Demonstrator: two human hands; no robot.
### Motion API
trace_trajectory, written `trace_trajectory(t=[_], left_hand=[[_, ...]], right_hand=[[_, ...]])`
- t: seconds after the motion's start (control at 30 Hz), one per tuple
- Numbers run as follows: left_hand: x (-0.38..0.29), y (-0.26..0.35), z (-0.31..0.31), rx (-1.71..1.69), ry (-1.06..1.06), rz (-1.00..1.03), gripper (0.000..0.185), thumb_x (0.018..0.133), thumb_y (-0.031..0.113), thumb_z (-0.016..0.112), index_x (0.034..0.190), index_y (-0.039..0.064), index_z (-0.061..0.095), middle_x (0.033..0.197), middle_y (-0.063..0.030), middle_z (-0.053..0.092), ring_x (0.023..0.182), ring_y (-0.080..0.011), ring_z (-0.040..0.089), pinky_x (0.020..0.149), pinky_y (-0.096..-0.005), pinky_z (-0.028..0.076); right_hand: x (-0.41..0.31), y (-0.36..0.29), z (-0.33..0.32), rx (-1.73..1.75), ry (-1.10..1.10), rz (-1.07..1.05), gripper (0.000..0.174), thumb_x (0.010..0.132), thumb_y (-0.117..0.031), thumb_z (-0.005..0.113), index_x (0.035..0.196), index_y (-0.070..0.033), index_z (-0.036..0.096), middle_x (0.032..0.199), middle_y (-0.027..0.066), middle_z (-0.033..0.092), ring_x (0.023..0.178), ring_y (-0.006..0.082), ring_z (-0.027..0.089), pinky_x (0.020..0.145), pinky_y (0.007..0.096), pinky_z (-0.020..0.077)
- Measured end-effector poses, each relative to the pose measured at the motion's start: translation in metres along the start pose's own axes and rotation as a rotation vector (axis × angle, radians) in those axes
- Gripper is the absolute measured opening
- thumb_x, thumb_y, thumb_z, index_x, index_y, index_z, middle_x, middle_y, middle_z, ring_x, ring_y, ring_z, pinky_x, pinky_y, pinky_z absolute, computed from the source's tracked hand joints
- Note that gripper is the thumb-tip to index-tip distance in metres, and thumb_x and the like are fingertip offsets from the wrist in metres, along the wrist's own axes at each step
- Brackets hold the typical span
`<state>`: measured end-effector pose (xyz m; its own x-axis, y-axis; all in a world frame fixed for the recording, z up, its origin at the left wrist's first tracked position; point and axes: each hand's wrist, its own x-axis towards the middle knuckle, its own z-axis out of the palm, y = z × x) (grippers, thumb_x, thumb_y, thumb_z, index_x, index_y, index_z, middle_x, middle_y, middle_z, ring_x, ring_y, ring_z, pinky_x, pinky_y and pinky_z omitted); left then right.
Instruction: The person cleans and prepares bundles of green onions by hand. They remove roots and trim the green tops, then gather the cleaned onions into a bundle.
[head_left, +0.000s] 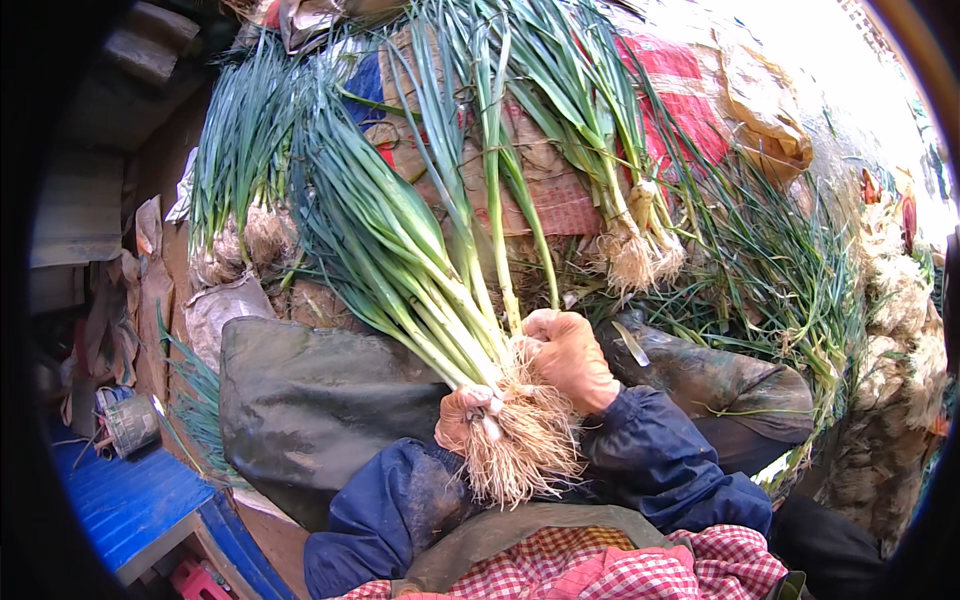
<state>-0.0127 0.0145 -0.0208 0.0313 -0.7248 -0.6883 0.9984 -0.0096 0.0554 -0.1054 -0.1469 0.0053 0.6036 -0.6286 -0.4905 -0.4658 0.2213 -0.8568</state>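
Note:
My left hand (459, 421) grips the white root end of a bunch of long green alliums (420, 277), with its fingers partly hidden behind stems and roots. Shaggy pale roots (525, 442) hang from the bunch over my lap. Against the bunch's right side, my right hand (574, 360) is closed on the lower end of green stalks (495, 225). The leaves fan out away from me across patched sacking. Beyond my right hand lies a smaller rooted bunch (626, 251). Dark waterproof cloth (322, 412) covers my legs.
More rooted bunches (251, 172) lie at the upper left. Loose thin green leaves (780, 277) are heaped at the right, beside stacked pale root ends (892, 322). A tin can (131, 425) stands on a blue corrugated surface (135, 502) at the lower left. Red and brown sacking (555, 199) lies ahead.

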Motion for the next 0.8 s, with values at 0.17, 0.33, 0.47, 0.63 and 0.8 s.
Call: trace_trajectory(t=[0.17, 0.33, 0.47, 0.63, 0.8], left_hand=[[-0.004, 0.004, -0.003, -0.052, -0.074, -0.003, 0.015, 0.071, 0.009, 0.056, 0.074, -0.003, 0.064, 0.067, -0.0107, 0.063, 0.055, -0.021, 0.061, 0.067, -0.0354, 0.057], [0.003, -0.004, 0.002, 0.023, -0.017, 0.105, 0.019, 0.069, 0.016, 0.057, 0.078, -0.001, 0.06, 0.072, -0.0096, 0.063, 0.075, -0.0255, 0.062, 0.08, -0.0409, 0.053], [0.012, -0.007, -0.046, -0.056, 0.036, 0.196, 0.011, 0.068, 0.008, 0.055, 0.07, -0.001, 0.061, 0.069, -0.0146, 0.061, 0.064, -0.0232, 0.059, 0.071, -0.0369, 0.053], [0.002, 0.003, -0.013, -0.056, 0.074, 0.052, 0.023, 0.068, 0.017, 0.056, 0.08, -0.002, 0.059, 0.071, -0.0137, 0.06, 0.068, -0.0247, 0.058, 0.075, -0.0392, 0.052], [-0.014, 0.002, 0.049, -0.006, -0.347, 0.088, 0.095, 0.059, 0.04, 0.071, 0.135, -0.004, 0.034, 0.096, -0.011, 0.049, 0.085, -0.0228, 0.048, 0.071, -0.0345, 0.045]], right_hand=[[0.0, 0.0, -0.019, 0.823, -0.254, 0.458, 0.006, 0.086, -0.007, 0.061, 0.088, -0.001, 0.061, 0.068, 0.0012, 0.058, 0.052, 0.0079, 0.051, 0.046, 0.0184, 0.0378], [0.003, 0.025, -0.007, 0.922, -0.226, 0.388, 0.005, 0.085, -0.008, 0.057, 0.083, -0.005, 0.059, 0.065, -0.0008, 0.055, 0.051, 0.0051, 0.046, 0.044, 0.0174, 0.0335], [-0.002, 0.018, -0.008, 0.542, -0.171, 0.249, 0.008, 0.082, -0.006, 0.059, 0.075, -0.004, 0.059, 0.064, -0.0003, 0.057, 0.053, 0.0083, 0.049, 0.049, 0.021, 0.0387], [0.002, 0.036, 0.0, -0.311, -0.081, 0.09, 0.012, 0.08, -0.011, 0.061, 0.077, 0.001, 0.06, 0.066, 0.0159, 0.061, 0.061, 0.0239, 0.061, 0.056, 0.0358, 0.047], [0.017, 0.066, -0.018, -0.768, 0.23, -0.062, 0.033, 0.082, -0.033, 0.065, 0.101, -0.009, 0.054, 0.066, 0.0145, 0.061, 0.062, 0.0348, 0.062, 0.056, 0.0454, 0.0476]])
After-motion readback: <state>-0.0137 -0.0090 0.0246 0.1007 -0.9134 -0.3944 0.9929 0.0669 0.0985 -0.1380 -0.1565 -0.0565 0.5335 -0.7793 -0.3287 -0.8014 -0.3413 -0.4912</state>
